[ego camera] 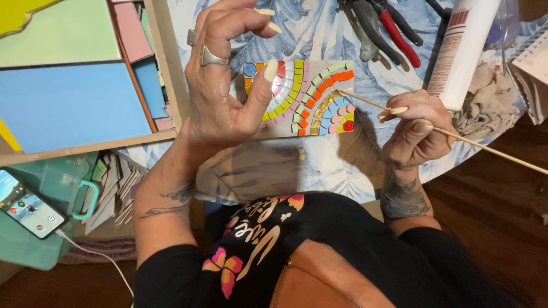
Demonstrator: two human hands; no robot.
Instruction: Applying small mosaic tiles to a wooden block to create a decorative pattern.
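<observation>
Right hand point(414, 128) pinches wooden skewer point(456, 137), tip up-left on mosaic point(311, 97)

The left hand point(220, 85), raised in the upper middle of the frame, covers the left part of the mosaic panel point(319, 97), so the tiles beneath its palm cannot be seen. The thin wooden stick point(365, 102) passes inside the right hand point(414, 128) and runs off the right edge, its far end out of view. The pliers point(382, 28) and the white tube point(462, 51) at the top are cut off by the upper edge. At lower left, the phone point(28, 208) is clipped by the left edge and its screen is too small to make out. The coloured sheets point(68, 85) in the upper left run out of the frame.
</observation>
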